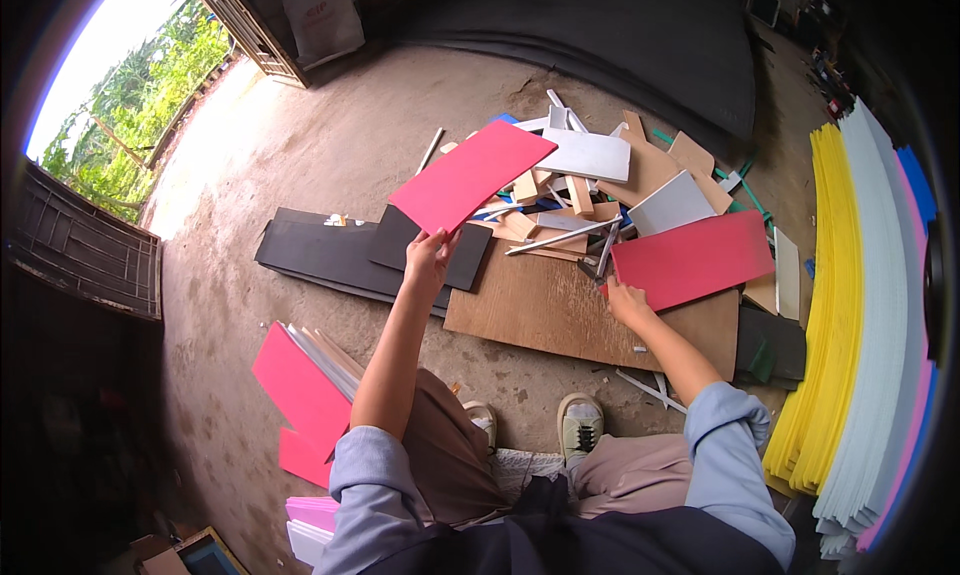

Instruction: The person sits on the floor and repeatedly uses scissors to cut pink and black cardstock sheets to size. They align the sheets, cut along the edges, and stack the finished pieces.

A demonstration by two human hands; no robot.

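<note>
My left hand (430,257) is closed on the lower edge of a flat red rectangular sheet (472,175), held up at a slant over the scrap pile. On the right, my right hand (628,305) grips the near left corner of a second red sheet (695,260), which is above a brown wooden board (560,310). A small dark piece (588,270) juts out beside the fingers of my right hand; whether that hand also holds it I cannot tell. The two red sheets are apart from each other.
Ahead lies a heap of offcuts with a white panel (585,155). Black sheets (315,255) lie left of the board. More red sheets (305,390) lean by my left leg. Tall stacks of yellow sheets (825,305) and pale blue sheets (880,275) stand at the right.
</note>
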